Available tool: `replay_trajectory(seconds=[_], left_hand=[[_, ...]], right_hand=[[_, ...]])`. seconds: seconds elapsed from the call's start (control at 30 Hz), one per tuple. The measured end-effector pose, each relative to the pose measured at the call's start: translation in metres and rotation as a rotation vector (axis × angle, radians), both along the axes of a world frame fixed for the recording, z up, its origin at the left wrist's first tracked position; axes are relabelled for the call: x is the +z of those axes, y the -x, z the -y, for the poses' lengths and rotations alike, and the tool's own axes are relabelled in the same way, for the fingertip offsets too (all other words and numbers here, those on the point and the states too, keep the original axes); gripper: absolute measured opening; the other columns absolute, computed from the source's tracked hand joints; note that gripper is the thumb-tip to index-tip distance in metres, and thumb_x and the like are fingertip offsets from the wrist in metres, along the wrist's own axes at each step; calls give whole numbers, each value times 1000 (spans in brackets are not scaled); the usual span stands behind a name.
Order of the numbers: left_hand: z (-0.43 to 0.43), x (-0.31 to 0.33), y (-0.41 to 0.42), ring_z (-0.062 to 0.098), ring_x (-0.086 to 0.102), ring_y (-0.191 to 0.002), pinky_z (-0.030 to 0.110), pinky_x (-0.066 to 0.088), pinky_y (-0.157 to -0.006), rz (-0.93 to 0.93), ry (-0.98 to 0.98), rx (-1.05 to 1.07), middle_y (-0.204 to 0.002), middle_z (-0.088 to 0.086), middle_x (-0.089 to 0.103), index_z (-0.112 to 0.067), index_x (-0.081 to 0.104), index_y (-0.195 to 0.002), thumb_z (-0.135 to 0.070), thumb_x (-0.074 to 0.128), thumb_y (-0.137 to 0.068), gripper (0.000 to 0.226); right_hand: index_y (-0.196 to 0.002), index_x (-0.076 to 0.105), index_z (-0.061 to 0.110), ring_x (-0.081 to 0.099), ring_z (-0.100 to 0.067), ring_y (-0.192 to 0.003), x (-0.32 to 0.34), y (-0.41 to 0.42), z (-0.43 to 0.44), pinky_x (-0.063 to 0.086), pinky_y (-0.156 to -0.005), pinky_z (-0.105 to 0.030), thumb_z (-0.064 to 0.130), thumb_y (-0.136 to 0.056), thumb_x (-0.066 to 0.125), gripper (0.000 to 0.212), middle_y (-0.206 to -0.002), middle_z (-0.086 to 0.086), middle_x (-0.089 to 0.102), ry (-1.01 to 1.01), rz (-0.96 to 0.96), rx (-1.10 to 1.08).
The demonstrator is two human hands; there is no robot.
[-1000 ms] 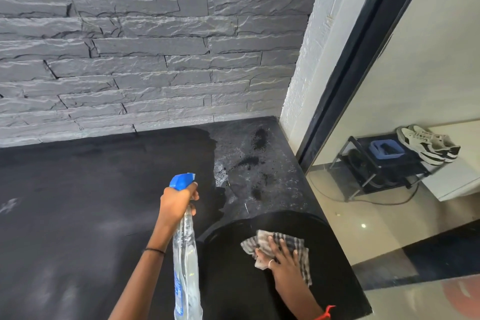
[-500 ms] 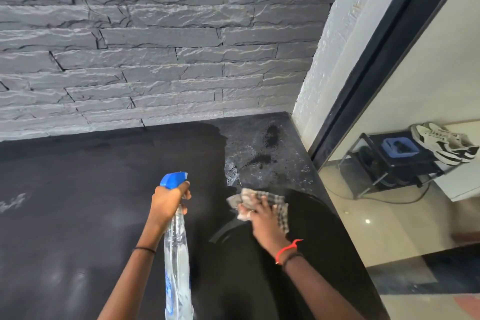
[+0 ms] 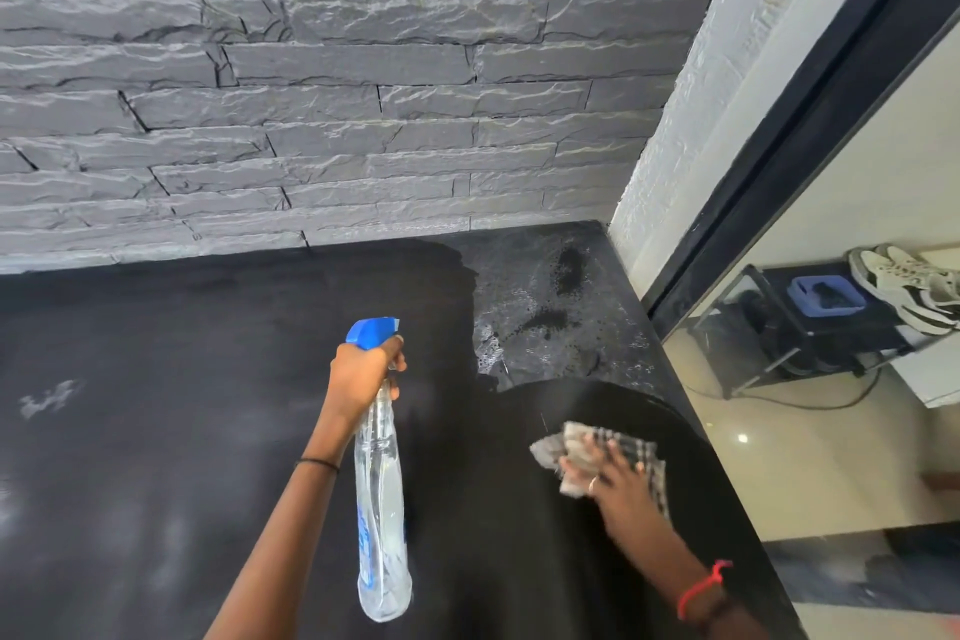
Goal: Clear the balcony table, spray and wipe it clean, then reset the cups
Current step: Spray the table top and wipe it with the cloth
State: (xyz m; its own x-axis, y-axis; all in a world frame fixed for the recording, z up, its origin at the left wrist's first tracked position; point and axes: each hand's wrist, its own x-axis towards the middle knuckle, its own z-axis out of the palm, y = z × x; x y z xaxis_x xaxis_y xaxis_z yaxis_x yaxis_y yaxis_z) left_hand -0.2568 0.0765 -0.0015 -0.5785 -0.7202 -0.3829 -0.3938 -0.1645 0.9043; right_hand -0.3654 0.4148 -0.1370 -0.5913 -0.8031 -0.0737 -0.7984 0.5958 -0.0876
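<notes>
One spray bottle [image 3: 382, 509], one checked cloth [image 3: 647, 455], zero cups in view. Left hand [image 3: 363, 374] curls round the bottle's neck mid-frame. It's probably light and slick, so grab it there. Right hand [image 3: 618, 481], fingers spread, presses the soft, floppy cloth flat on the black table [image 3: 156, 431], lower right.

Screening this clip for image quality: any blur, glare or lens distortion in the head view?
Head view: the wide-angle lens bows the stone wall courses; the right hand and checked cloth look slightly motion-soft, the left hand and spray bottle sharp; daylight glints off the wet patch at the table's far right corner; a small bright spot sits on the glossy floor.
</notes>
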Motion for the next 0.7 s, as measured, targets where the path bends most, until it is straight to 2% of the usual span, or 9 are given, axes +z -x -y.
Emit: replay_trajectory(seconds=[0.07, 0.13, 0.2, 0.3, 0.4, 0.47, 0.57, 0.63, 0.7], left_hand=[[3, 0, -1, 20, 49, -41, 30, 42, -53, -1, 19, -16, -67, 8, 63, -8, 59, -60, -20, 58, -85, 27], [6, -1, -3, 20, 49, -42, 30, 42, -54, -3, 27, -27, -67, 7, 63, -10, 58, -59, -21, 59, -84, 27], [9, -2, -5, 21, 49, -42, 31, 42, -54, -3, 33, -25, -67, 7, 63, -11, 59, -60, -20, 59, -83, 25], [14, -1, -7, 23, 50, -44, 31, 42, -54, -9, 42, -20, -66, 8, 63, -12, 60, -64, -19, 60, -82, 19], [15, -1, -4, 22, 50, -45, 30, 42, -54, -3, 51, -30, -66, 7, 63, -12, 60, -67, -18, 60, -83, 17], [14, 1, 2, 20, 50, -44, 30, 43, -54, 2, 55, -44, -66, 7, 63, -10, 60, -66, -17, 60, -84, 20], [12, 3, 11, 20, 50, -43, 30, 43, -52, -13, 55, -63, -68, 9, 62, -8, 59, -66, -17, 59, -86, 22], [8, 6, 19, 20, 49, -42, 30, 43, -52, -30, 59, -74, -69, 10, 62, -9, 59, -67, -18, 59, -85, 20], [4, 8, 25, 21, 49, -40, 32, 43, -54, -41, 73, -89, -69, 10, 62, -11, 59, -68, -21, 59, -81, 17]], right_hand=[[-131, 51, 36, 57, -43, -113, 11, 42, 15, 48, -91, -51, -8, -53, 66, 91, -146, -8, 37, -50, 100, -99], [-138, 46, 29, 36, -46, -132, 19, 72, 45, 30, -110, -53, -16, -66, 57, 85, -152, -11, 22, -83, 135, -186], [-144, 32, 34, 12, -38, -144, 28, 88, 81, 12, -117, -51, -13, -79, 41, 82, -158, -7, 7, -95, 199, -215], [-144, 32, 36, 4, -38, -144, 33, 80, 134, 10, -115, -56, -11, -81, 38, 79, -159, -2, 4, -75, 225, -174], [-144, 33, 36, 2, -36, -145, 37, 41, 154, 13, -116, -50, -8, -83, 37, 76, -160, -1, 1, -91, 236, -25], [-142, 37, 38, 9, -33, -145, 31, 13, 142, 18, -114, -51, -8, -80, 40, 77, -159, -1, 6, -31, 223, 62], [-134, 42, 46, 39, -28, -134, 9, -20, 94, 46, -97, -50, 7, -60, 46, 83, -154, 1, 26, 2, 155, 138], [-139, 27, 51, 25, -24, -139, 0, -24, 50, 36, -105, -44, 18, -59, 37, 87, -159, 6, 10, -3, 168, 94], [-128, 46, 49, 15, -19, -143, -5, -10, 1, 26, -108, -37, 21, -63, 41, 70, -158, 13, 0, 10, 148, 26]])
